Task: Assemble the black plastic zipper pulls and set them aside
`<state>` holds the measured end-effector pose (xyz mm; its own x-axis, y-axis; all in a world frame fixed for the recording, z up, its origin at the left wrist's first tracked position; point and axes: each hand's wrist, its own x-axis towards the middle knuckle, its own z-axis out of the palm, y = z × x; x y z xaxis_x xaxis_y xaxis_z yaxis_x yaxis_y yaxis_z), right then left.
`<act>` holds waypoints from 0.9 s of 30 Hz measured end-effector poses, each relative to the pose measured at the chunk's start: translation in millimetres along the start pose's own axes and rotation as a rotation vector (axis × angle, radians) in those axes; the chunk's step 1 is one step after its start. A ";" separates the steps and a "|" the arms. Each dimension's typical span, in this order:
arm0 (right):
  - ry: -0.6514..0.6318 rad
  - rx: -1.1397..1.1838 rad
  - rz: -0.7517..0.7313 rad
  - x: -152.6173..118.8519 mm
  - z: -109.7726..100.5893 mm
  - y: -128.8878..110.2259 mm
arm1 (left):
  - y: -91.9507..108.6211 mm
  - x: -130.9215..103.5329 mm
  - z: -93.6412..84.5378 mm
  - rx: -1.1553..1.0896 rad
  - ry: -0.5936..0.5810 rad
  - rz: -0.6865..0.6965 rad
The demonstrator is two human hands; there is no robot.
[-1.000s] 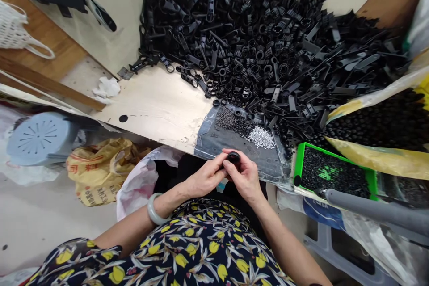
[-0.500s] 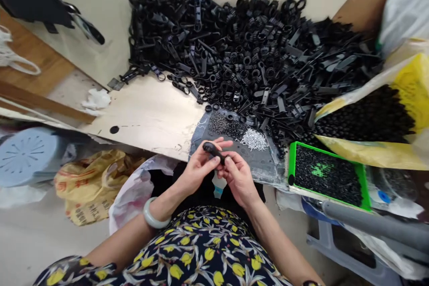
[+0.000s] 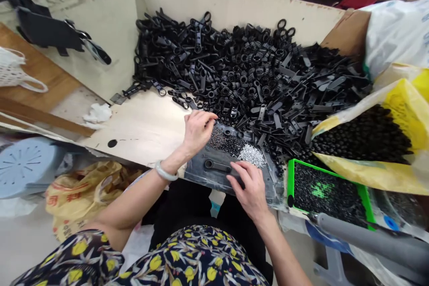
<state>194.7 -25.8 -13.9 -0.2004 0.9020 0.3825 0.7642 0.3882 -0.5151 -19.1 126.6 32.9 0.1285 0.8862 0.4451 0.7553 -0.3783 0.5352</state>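
My left hand (image 3: 198, 132) reaches over the far left corner of the grey work mat (image 3: 197, 174). Its fingers are pinched together at the near edge of the heap of black plastic parts (image 3: 231, 71); whatever they hold is hidden. On the mat lies a black plastic handle with a ring at its left end (image 3: 217, 166). My right hand (image 3: 250, 185) has thumb and forefinger around the right end of that handle. Just beyond it are small dark pieces (image 3: 231, 144) and a pile of silvery pins (image 3: 252, 155).
Right of the mat stands a green tray (image 3: 291, 178) of small black bits. Behind it, a yellow-and-white bag (image 3: 351, 174) spills black pieces. Pale board walls (image 3: 234, 2) enclose the heap. A grey tube (image 3: 362, 232) lies at the lower right, and a blue stool (image 3: 27, 165) stands at left.
The black handle has gone from both hands down onto the mat. My left hand has moved away to the heap's edge; my right hand has shifted slightly right. The view has tilted up.
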 end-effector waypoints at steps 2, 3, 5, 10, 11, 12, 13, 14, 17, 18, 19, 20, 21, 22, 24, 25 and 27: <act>0.074 0.017 0.036 -9.4 -6.3 7.0 | -16.7 10.8 1.6 0.074 0.024 -0.021; 0.096 0.023 0.048 -13.3 -7.6 10.9 | -24.3 13.9 2.0 0.108 -0.001 0.000; 0.104 0.042 0.056 -18.5 -6.2 17.2 | -34.6 16.9 3.7 0.164 -0.086 0.075; 0.066 0.078 0.040 -19.3 5.9 20.5 | -32.1 25.1 17.8 0.252 -0.169 0.130; 0.058 0.077 0.037 -18.7 7.4 20.2 | -28.7 27.5 22.2 0.274 -0.189 0.137; 0.053 0.073 0.031 -18.2 8.5 19.9 | -24.9 29.7 27.2 0.301 -0.211 0.148; 0.049 0.066 0.023 -17.8 9.0 19.7 | -20.8 31.2 32.6 0.327 -0.232 0.162; 0.047 0.059 0.014 -17.6 9.2 19.4 | -16.4 31.8 38.2 0.347 -0.247 0.172; 0.046 0.043 0.002 -17.1 8.6 18.0 | -3.6 27.9 52.5 0.337 -0.255 0.170; 0.045 0.041 0.004 -16.9 8.3 17.5 | -0.1 25.3 55.1 0.313 -0.261 0.165; 0.045 0.039 0.006 -16.6 8.2 17.0 | 2.7 22.7 56.1 0.284 -0.274 0.161; 0.046 0.038 0.009 -16.2 8.1 16.6 | 4.4 20.3 55.5 0.253 -0.291 0.156; 0.046 0.037 0.012 -15.7 8.1 16.3 | 4.9 18.7 53.3 0.225 -0.307 0.149; 0.047 0.036 0.015 -15.3 8.2 16.1 | 4.2 17.8 49.9 0.204 -0.315 0.142; 0.053 0.036 0.019 -14.5 8.3 16.2 | -0.2 18.5 41.0 0.192 -0.299 0.130; 0.056 0.036 0.021 -14.2 8.3 16.2 | -3.3 19.6 36.4 0.197 -0.281 0.129; 0.057 0.033 0.025 -13.8 7.7 16.4 | -9.6 22.3 29.0 0.208 -0.255 0.144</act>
<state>205.3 -30.4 -33.5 -0.1457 0.8996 0.4117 0.7477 0.3726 -0.5497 -4.9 157.8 16.9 0.3795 0.8761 0.2974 0.8291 -0.4647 0.3109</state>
